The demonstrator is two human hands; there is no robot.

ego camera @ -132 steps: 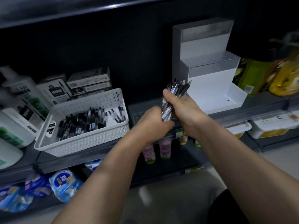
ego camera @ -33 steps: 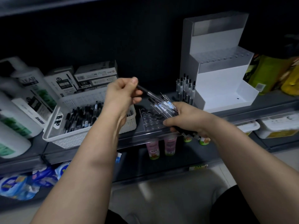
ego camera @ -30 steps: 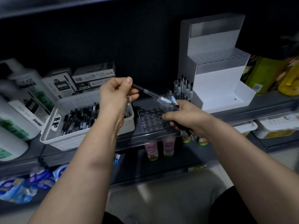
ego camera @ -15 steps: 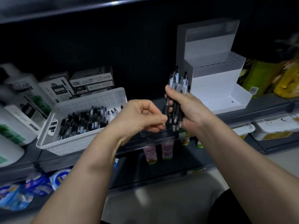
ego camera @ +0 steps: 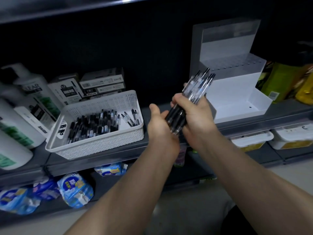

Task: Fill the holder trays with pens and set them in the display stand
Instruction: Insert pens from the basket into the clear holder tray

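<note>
My right hand (ego camera: pixel 194 116) grips a bundle of black-and-clear pens (ego camera: pixel 196 89), held upright and tilted right, in front of the white stepped display stand (ego camera: pixel 237 92). My left hand (ego camera: pixel 160 128) is cupped under the bundle's lower ends, fingers apart, touching the pen tips. A white perforated basket (ego camera: pixel 105 143) to the left holds several more loose pens (ego camera: pixel 94 124). The clear holder tray on the shelf is hidden behind my hands.
Pen boxes (ego camera: pixel 101 83) stand behind the basket, large white bottles (ego camera: pixel 18 116) at far left. Yellow-green packs (ego camera: pixel 284 80) sit right of the stand. Lidded tubs (ego camera: pixel 250 139) and blue wrapped packs (ego camera: pixel 74 189) fill lower shelves.
One second ago my left hand held a single pen over the clear tray while the right held the bundle low. Now the bundle is raised upright and my left hand supports its bottom.
</note>
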